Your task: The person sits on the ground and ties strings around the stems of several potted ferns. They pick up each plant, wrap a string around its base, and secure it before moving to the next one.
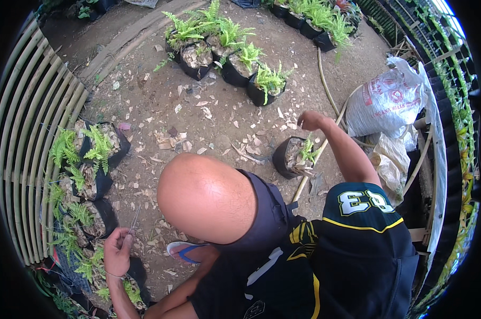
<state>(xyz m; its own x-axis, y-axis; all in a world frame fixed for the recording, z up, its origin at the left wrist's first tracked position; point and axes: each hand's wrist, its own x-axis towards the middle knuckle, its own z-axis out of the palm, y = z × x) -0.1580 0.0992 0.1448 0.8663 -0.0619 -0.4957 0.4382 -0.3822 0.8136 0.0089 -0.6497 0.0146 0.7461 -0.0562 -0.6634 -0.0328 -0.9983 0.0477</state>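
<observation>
My left hand (118, 254) is low at the left, just above the black grow bags with ferns (86, 212). Its fingers pinch a thin straight stem (135, 219) that points up and to the right. My right hand (310, 120) is stretched out to the upper right with its fingers curled in, and nothing shows in it. It hovers above a single black grow bag (288, 159) that holds a small fern (308, 151) and brown husk chips. This bag stands on the dirt beside a long pale pole (325, 143).
A curved bamboo slat fence (22, 143) runs along the left. Several potted ferns (235, 58) stand in rows at the top. A white printed sack (389, 103) and crumpled plastic lie at the right, and a blue sandal (183, 250) is near my knee. Dry chips litter the dirt ground (198, 117).
</observation>
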